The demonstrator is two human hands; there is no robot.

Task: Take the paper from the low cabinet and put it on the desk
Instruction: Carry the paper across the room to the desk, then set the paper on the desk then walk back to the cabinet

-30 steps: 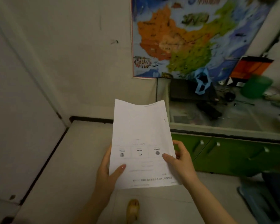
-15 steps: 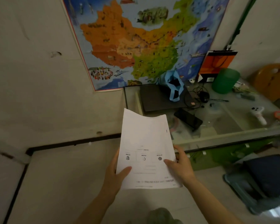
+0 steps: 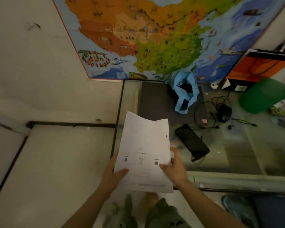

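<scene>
I hold a white printed paper (image 3: pixel 143 150) in both hands, in front of me at the left corner of the glass-topped desk (image 3: pixel 237 158). My left hand (image 3: pixel 112 175) grips its lower left edge with the thumb on top. On the lower right edge sits my right hand (image 3: pixel 174 168), thumb on the page. The sheet's upper half hangs over the desk's near left corner, slightly curled at its top edge. The low cabinet is not in view.
On the desk lie a dark laptop (image 3: pixel 163 102), a blue bag (image 3: pixel 184 92), a black phone-like device (image 3: pixel 192 142), a mouse (image 3: pixel 224 112) with cables, and a green container (image 3: pixel 263 96). A colourful map (image 3: pixel 155 38) hangs on the wall. Bare floor (image 3: pixel 48 170) lies to the left.
I have moved closer to the desk and the view has swung right. The paper, still in both hands, now reaches over the desk's left corner.
</scene>
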